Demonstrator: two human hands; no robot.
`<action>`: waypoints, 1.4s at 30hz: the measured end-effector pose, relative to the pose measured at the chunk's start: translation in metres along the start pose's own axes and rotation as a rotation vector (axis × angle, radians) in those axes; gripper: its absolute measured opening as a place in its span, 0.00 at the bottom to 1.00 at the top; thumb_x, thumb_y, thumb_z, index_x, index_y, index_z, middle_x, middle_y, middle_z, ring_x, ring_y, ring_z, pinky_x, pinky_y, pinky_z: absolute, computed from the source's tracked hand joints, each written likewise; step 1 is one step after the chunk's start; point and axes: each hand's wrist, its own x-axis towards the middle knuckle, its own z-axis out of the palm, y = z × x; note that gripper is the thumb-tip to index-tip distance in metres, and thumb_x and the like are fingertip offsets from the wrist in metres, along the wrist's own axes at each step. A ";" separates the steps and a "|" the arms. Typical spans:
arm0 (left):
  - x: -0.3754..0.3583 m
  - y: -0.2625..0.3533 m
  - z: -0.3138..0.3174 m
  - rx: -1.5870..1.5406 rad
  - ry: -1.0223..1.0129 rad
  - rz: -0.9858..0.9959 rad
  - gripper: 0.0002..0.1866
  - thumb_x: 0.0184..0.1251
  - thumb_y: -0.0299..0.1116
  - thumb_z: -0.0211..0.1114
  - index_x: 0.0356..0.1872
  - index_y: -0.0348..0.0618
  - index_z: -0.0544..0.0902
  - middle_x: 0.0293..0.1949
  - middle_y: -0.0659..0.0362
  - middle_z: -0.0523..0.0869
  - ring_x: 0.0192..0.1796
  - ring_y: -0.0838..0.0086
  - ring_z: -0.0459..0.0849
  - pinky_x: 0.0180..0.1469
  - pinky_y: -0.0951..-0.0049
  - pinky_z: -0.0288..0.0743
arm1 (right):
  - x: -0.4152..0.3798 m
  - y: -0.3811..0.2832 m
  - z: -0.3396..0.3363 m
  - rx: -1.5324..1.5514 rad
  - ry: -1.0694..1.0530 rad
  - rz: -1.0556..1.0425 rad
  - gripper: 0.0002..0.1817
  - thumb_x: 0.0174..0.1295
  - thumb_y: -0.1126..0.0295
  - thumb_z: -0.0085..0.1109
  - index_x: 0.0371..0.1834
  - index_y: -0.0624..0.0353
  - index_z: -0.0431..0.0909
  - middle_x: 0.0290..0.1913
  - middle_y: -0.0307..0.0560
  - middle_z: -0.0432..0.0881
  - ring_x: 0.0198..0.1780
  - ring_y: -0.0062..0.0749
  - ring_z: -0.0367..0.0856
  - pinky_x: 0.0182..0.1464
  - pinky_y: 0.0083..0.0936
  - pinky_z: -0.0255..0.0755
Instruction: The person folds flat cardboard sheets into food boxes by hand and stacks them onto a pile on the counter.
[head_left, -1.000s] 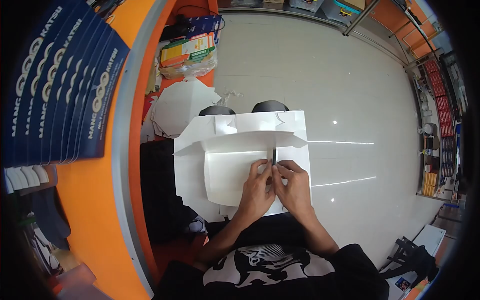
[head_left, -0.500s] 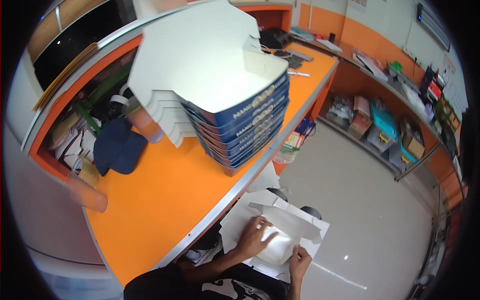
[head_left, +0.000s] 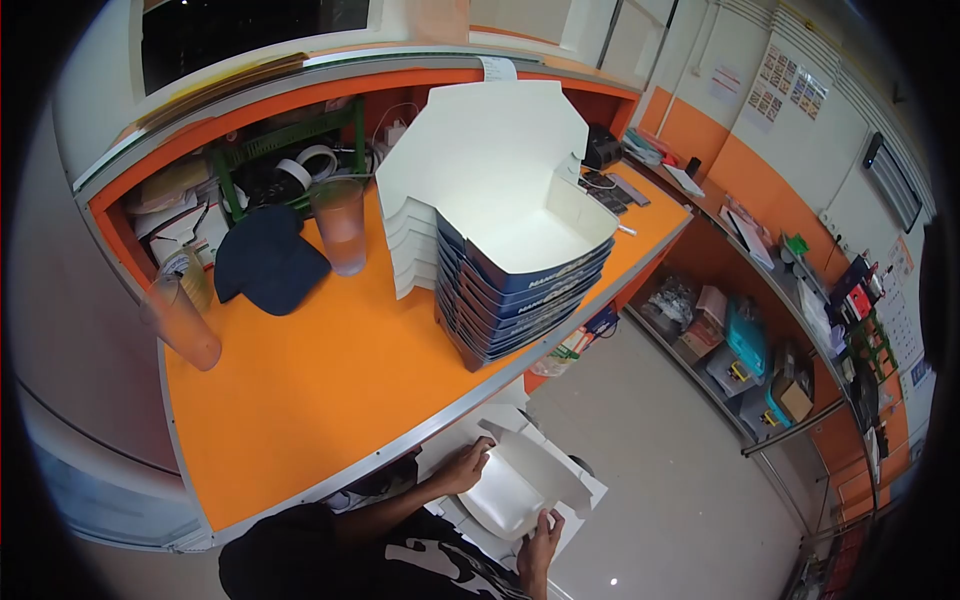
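A white open carton (head_left: pixel 507 492) lies low in front of my body, on top of flat white card sheets (head_left: pixel 582 512). My left hand (head_left: pixel 465 468) grips the carton's upper left edge, its fingers closed on the rim. At the lower right corner, my right hand (head_left: pixel 541 541) pinches the carton's wall. A tall stack of nested blue-and-white cartons (head_left: pixel 525 300) stands on the orange counter (head_left: pixel 330 400) above my hands, with white flaps raised at the back.
On the counter are a dark cap (head_left: pixel 272 262), a clear cup (head_left: pixel 342 228) and another cup (head_left: pixel 183 325) lying tilted at the left. Shelves with a teal bin (head_left: pixel 745 340) line the right wall. The counter's metal edge (head_left: pixel 400 443) runs beside my left arm.
The view has swung, shifting everything in the frame. My left hand, spread inside the carton before, is now closed at its edge. My right hand stays on the carton.
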 end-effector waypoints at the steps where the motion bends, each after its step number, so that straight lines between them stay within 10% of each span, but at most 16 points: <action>1: 0.000 0.009 -0.003 -0.122 -0.039 -0.048 0.14 0.81 0.33 0.52 0.61 0.41 0.68 0.51 0.38 0.82 0.57 0.39 0.79 0.59 0.45 0.71 | -0.005 -0.008 0.010 0.086 0.047 0.004 0.19 0.77 0.59 0.56 0.63 0.54 0.65 0.57 0.48 0.76 0.58 0.37 0.76 0.57 0.39 0.75; 6: -0.001 0.093 -0.025 -0.140 0.025 0.169 0.20 0.81 0.37 0.54 0.66 0.42 0.66 0.58 0.42 0.79 0.62 0.47 0.79 0.62 0.52 0.73 | 0.008 -0.034 0.017 0.066 0.137 -0.234 0.30 0.80 0.41 0.39 0.70 0.53 0.61 0.65 0.47 0.73 0.64 0.38 0.75 0.69 0.35 0.66; 12: 0.011 0.212 -0.098 0.104 -0.025 0.512 0.16 0.75 0.38 0.65 0.56 0.39 0.80 0.61 0.46 0.79 0.66 0.54 0.77 0.66 0.60 0.73 | 0.029 -0.075 0.004 0.360 -0.007 -0.153 0.32 0.79 0.43 0.39 0.73 0.58 0.65 0.67 0.49 0.76 0.66 0.42 0.77 0.68 0.39 0.71; 18: 0.063 0.317 -0.182 0.616 1.010 0.624 0.30 0.57 0.36 0.80 0.60 0.38 0.80 0.56 0.51 0.82 0.64 0.58 0.77 0.69 0.50 0.66 | 0.044 -0.047 -0.016 0.294 -0.027 -0.059 0.29 0.79 0.46 0.42 0.69 0.58 0.68 0.66 0.46 0.77 0.64 0.38 0.78 0.67 0.36 0.72; 22: 0.089 0.319 -0.179 0.808 0.889 0.372 0.27 0.62 0.40 0.76 0.60 0.41 0.82 0.48 0.57 0.84 0.60 0.63 0.77 0.75 0.44 0.50 | 0.041 -0.028 -0.022 -0.098 0.019 -0.040 0.23 0.79 0.49 0.45 0.62 0.56 0.69 0.64 0.50 0.74 0.67 0.39 0.70 0.71 0.36 0.61; 29: 0.090 0.319 -0.175 0.924 0.779 0.449 0.11 0.67 0.33 0.71 0.49 0.48 0.89 0.37 0.63 0.81 0.47 0.69 0.76 0.66 0.55 0.52 | 0.030 -0.031 -0.024 -0.256 0.011 -0.012 0.23 0.79 0.48 0.46 0.63 0.55 0.69 0.61 0.53 0.75 0.66 0.41 0.68 0.71 0.37 0.57; 42: 0.085 0.310 -0.172 0.899 0.873 0.486 0.17 0.64 0.37 0.74 0.53 0.49 0.86 0.52 0.58 0.78 0.57 0.65 0.72 0.66 0.54 0.57 | 0.064 -0.028 -0.041 -0.104 -0.140 0.026 0.24 0.80 0.50 0.45 0.64 0.58 0.70 0.60 0.51 0.78 0.64 0.36 0.72 0.69 0.34 0.63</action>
